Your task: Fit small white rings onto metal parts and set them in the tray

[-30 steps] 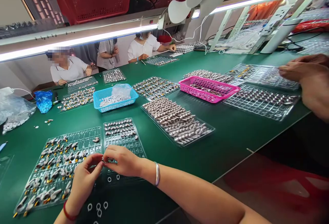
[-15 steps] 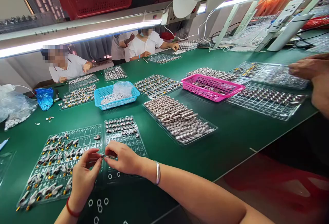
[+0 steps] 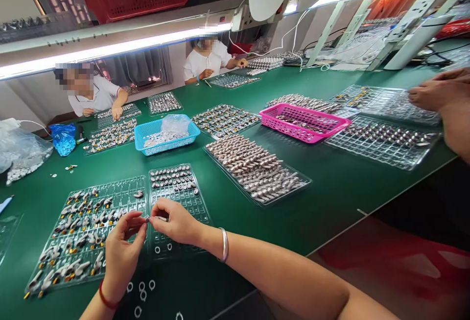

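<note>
My left hand (image 3: 124, 241) and my right hand (image 3: 175, 222) meet fingertip to fingertip over the seam between two clear trays. Between them is a small earbud piece; its white stem (image 3: 161, 218) shows under my right fingers, and its dark end sits at the left fingertips. Both hands are closed in a pinch. Under my left hand lies a clear tray (image 3: 127, 190) of white earbud housings with orange-yellow tabs (image 3: 85, 223). Behind my right hand, another clear tray (image 3: 196, 207) carries rows of small dark-faced earbud shells (image 3: 172, 178). Several white rings (image 3: 142, 286) lie near the table's front edge.
A blue basket (image 3: 167, 149) with white pieces stands beyond the trays, and a pink basket (image 3: 308, 136) farther right. Between them is a tray piled with earbud stems (image 3: 253, 168). A co-worker's hands (image 3: 440, 92) are at the right; two people sit across the green table (image 3: 293, 227).
My hands stay pinched together, with only a slight shift; more of the white stem shows under my right fingers. Across the table, one person's hand has moved down to a tray.
</note>
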`<state>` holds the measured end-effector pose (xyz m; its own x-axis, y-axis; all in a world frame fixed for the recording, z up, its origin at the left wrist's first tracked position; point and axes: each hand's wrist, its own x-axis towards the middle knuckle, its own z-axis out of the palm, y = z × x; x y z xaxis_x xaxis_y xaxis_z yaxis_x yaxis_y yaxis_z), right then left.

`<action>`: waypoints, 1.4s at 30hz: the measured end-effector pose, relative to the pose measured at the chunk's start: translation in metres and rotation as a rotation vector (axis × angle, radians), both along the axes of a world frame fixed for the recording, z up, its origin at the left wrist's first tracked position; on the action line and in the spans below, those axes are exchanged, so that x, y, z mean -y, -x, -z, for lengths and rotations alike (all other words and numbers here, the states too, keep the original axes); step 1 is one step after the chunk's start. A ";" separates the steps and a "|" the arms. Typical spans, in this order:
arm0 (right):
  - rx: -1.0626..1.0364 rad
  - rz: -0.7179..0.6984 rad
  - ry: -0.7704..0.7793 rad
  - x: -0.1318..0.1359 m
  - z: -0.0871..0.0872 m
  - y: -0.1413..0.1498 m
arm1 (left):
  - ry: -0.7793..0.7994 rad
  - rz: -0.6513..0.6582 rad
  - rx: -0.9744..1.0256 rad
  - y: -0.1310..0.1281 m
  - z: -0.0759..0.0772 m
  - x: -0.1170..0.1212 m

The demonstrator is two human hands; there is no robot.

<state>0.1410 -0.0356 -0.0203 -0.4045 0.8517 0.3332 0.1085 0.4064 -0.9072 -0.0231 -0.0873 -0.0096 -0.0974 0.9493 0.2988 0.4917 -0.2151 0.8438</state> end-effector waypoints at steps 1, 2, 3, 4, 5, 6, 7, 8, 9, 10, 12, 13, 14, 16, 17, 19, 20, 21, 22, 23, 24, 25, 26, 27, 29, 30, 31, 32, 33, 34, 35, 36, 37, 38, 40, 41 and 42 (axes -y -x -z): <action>-0.006 0.000 0.011 0.000 0.000 0.000 | 0.002 0.001 0.000 0.000 0.000 0.000; -0.011 0.000 0.021 0.000 0.001 0.000 | 0.003 0.002 0.000 0.000 -0.001 0.000; -0.016 0.001 0.030 0.000 0.001 0.000 | 0.003 0.002 0.000 -0.001 -0.001 0.000; -0.020 0.002 0.037 0.000 0.001 0.000 | 0.003 0.002 0.000 -0.001 -0.002 0.000; -0.024 0.002 0.044 0.000 0.001 0.000 | 0.002 0.001 0.000 -0.001 -0.003 0.001; -0.026 0.003 0.051 0.001 0.000 0.001 | 0.001 0.001 0.000 -0.002 -0.004 0.001; -0.027 0.003 0.058 0.001 0.000 0.001 | 0.000 0.001 0.000 -0.002 -0.005 0.001; -0.028 0.003 0.066 0.002 0.000 0.001 | -0.002 0.002 0.001 -0.003 -0.005 0.001; -0.028 0.002 0.076 0.002 0.000 0.001 | -0.004 0.003 0.001 -0.003 -0.006 0.001; -0.029 0.000 0.086 0.003 0.000 0.002 | -0.005 0.004 0.001 -0.003 -0.006 0.000; -0.033 -0.005 0.108 0.003 0.000 0.002 | -0.009 0.006 0.000 -0.004 -0.007 0.000; -0.036 -0.010 0.118 0.004 0.000 0.002 | -0.010 0.008 0.000 -0.005 -0.007 0.001; -0.039 -0.016 0.130 0.004 0.000 0.002 | -0.011 0.009 -0.001 -0.005 -0.007 0.001; -0.047 -0.032 0.153 0.005 0.000 0.003 | -0.009 0.016 -0.002 -0.005 -0.007 0.002; -0.051 -0.040 0.164 0.005 0.000 0.003 | -0.007 0.019 -0.002 -0.005 -0.007 0.002; -0.060 -0.052 0.184 0.006 0.001 0.003 | 0.000 0.028 0.000 -0.005 -0.008 0.003; -0.064 -0.055 0.193 0.006 0.001 0.003 | 0.004 0.032 0.002 -0.005 -0.008 0.003; -0.068 -0.056 0.200 0.006 0.001 0.003 | 0.007 0.034 0.003 -0.005 -0.008 0.003; -0.072 -0.055 0.207 0.006 0.002 0.003 | 0.011 0.035 0.005 -0.005 -0.008 0.003; -0.075 -0.055 0.214 0.006 0.002 0.003 | 0.013 0.036 0.006 -0.005 -0.008 0.003; -0.077 -0.054 0.219 0.006 0.002 0.003 | 0.015 0.035 0.008 -0.005 -0.009 0.003; -0.079 -0.054 0.223 0.006 0.002 0.003 | 0.016 0.033 0.009 -0.005 -0.009 0.003; -0.080 -0.054 0.225 0.006 0.002 0.003 | 0.016 0.031 0.010 -0.005 -0.010 0.003; -0.079 -0.054 0.226 0.006 0.001 0.002 | 0.016 0.030 0.010 -0.005 -0.010 0.003; -0.077 -0.053 0.226 0.006 0.001 0.002 | 0.017 0.030 0.010 -0.005 -0.011 0.004; -0.076 -0.052 0.224 0.006 0.000 0.002 | 0.019 0.032 0.009 -0.005 -0.011 0.004; -0.075 -0.050 0.222 0.006 0.000 0.002 | 0.022 0.035 0.008 -0.005 -0.010 0.004; -0.075 -0.048 0.219 0.006 -0.001 0.002 | 0.024 0.038 0.007 -0.005 -0.010 0.004; -0.074 -0.046 0.217 0.006 -0.001 0.001 | 0.028 0.039 0.006 -0.006 -0.010 0.004; -0.073 -0.045 0.214 0.007 -0.001 0.001 | 0.031 0.041 0.005 -0.006 -0.010 0.004; -0.072 -0.043 0.211 0.007 -0.002 0.001 | 0.035 0.042 0.005 -0.006 -0.010 0.004; -0.071 -0.043 0.208 0.007 -0.002 0.001 | 0.039 0.043 0.004 -0.006 -0.010 0.004; -0.070 -0.042 0.206 0.007 -0.003 0.000 | 0.042 0.044 0.005 -0.005 -0.010 0.004; -0.069 -0.043 0.205 0.007 -0.003 0.000 | 0.045 0.046 0.006 -0.005 -0.010 0.004; -0.070 -0.044 0.206 0.007 -0.004 0.000 | 0.048 0.047 0.007 -0.004 -0.010 0.004; -0.071 -0.043 0.210 0.007 -0.004 0.000 | 0.049 0.047 0.007 -0.004 -0.010 0.004; -0.074 -0.044 0.216 0.007 -0.004 0.000 | 0.050 0.048 0.006 -0.004 -0.010 0.004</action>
